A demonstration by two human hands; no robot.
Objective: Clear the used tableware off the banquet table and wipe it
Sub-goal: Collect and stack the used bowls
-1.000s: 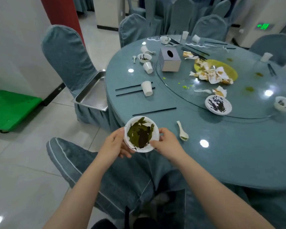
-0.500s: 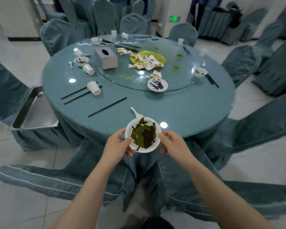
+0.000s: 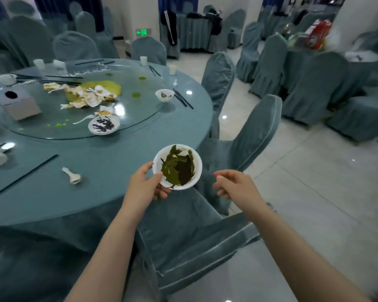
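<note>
We hold a bowl in our left hand past the table edge, our right hand just right of it. A spoon lies on the table left of the bowl, a plate behind it on the turntable.

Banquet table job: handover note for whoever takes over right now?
Left hand grips the dirty white bowl, lifted off the table.
Right hand is off the bowl, loosely curled, holding nothing.
Done: one bowl picked up.
Left on the table: spoon, black chopsticks, saucer, small bowl, cups, yellow plate with scraps. No wiping yet.
</note>
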